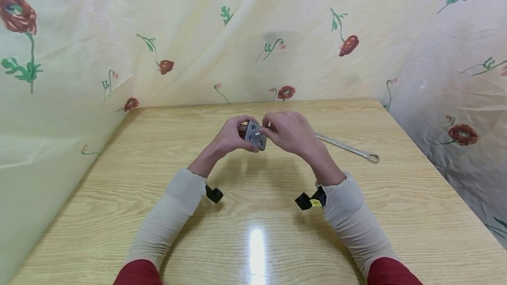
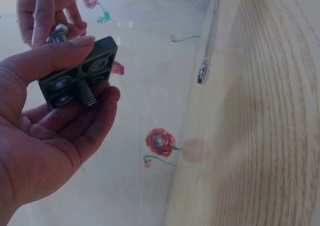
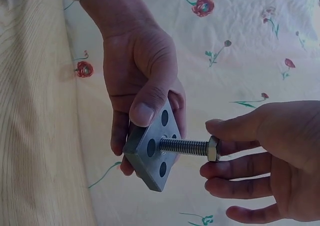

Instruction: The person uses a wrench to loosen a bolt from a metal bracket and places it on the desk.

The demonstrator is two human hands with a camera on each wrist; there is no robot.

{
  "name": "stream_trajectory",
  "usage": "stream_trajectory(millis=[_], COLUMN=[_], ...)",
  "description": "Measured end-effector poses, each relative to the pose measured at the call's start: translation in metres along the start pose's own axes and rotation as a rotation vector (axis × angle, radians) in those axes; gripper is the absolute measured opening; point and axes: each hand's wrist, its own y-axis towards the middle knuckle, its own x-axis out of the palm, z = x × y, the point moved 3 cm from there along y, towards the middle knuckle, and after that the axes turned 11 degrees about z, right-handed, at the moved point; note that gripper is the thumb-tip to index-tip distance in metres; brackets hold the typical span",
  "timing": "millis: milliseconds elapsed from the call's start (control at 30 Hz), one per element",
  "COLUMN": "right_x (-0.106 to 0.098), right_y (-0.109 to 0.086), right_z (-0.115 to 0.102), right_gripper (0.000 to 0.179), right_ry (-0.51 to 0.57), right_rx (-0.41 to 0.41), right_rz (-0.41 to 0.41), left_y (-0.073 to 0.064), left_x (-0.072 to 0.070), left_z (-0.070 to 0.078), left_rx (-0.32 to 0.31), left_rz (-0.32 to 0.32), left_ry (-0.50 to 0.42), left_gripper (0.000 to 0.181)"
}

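A square grey metal plate (image 3: pixel 142 161) with several holes is held up above the table. My left hand (image 1: pixel 231 137) grips it by the edges, the thumb on one side and the fingers on the other. A threaded hex bolt (image 3: pixel 184 147) passes through the plate's middle hole, and its threaded end (image 2: pixel 86 93) sticks out of the recessed back face. My right hand (image 3: pixel 280 161) pinches the bolt's hex head (image 3: pixel 213 149) between thumb and fingers. A long stretch of thread shows between head and plate.
A combination wrench (image 1: pixel 348 147) lies on the wooden table (image 1: pixel 253 210), right of and beyond the right wrist. Flower-patterned sheeting (image 1: pixel 206 34) surrounds the table at the back and sides. Dark wrist cameras (image 1: pixel 214 195) sit under both sleeves.
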Motion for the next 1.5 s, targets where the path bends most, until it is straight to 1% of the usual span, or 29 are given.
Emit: stream_trajectory(millis=[233,333,467,600,833,867,933,1000,1067,1167,1233,1300,1400,1500], right_x=[-0.0007,-0.001,-0.0013,-0.0007,0.0017,0.0019,0.0024,0.0027,0.0023,0.002,0.0018,0.0016,0.0016,0.0017], right_y=[-0.0016,-0.0021,-0.0023,-0.0022,-0.0026,-0.0027,-0.0029,-0.0031,-0.0029,-0.0025,-0.0022,-0.002,-0.0018,-0.0021], right_z=[-0.0021,-0.0026,-0.003,-0.0038,-0.0052,-0.0054,-0.0054,-0.0051,-0.0039,-0.0012,0.0006,0.0016,0.002,0.0017], right_gripper=[0.007,0.005,0.004,0.011,0.035,0.037,0.035,0.031,0.036,0.047,0.048,0.044,0.034,0.027], right_ry=[0.016,0.021,0.033,0.067,0.135,0.136,0.123,0.097,0.064,0.028,0.014,0.006,-0.002,0.002], right_rx=[-0.13,-0.163,-0.178,-0.194,-0.236,-0.242,-0.246,-0.229,-0.18,-0.059,0.022,0.079,0.111,0.111], right_rz=[0.075,0.093,0.082,0.079,0.106,0.109,0.104,0.088,0.06,0.002,-0.032,-0.056,-0.072,-0.071], left_y=[0.0004,0.0006,0.0007,0.0006,0.0007,0.0006,0.0008,0.001,0.0012,0.0012,0.0009,0.0007,0.0008,0.001], left_x=[-0.0001,0.0004,0.0007,0.0007,0.0008,0.0008,0.0007,0.0007,0.0011,0.0016,0.0016,0.0014,0.0015,0.0016], left_z=[-0.001,-0.0016,-0.0017,-0.0012,-0.0013,-0.0014,-0.0017,-0.0023,-0.0029,-0.0033,-0.003,-0.0026,-0.0027,-0.0028], left_rx=[0.003,0.009,0.008,0.009,-0.009,-0.01,-0.011,-0.012,-0.016,-0.017,-0.011,-0.003,0.007,0.011], left_rz=[0.002,0.0,-0.004,-0.004,0.0,0.001,0.001,0.002,-0.001,-0.002,0.0,0.004,0.004,0.003], left_ry=[-0.013,-0.016,-0.015,-0.019,-0.034,-0.034,-0.033,-0.029,-0.024,-0.017,-0.013,-0.004,0.008,0.017], left_gripper=[0.065,0.065,0.064,0.063,0.066,0.067,0.068,0.07,0.072,0.071,0.068,0.066,0.065,0.064])
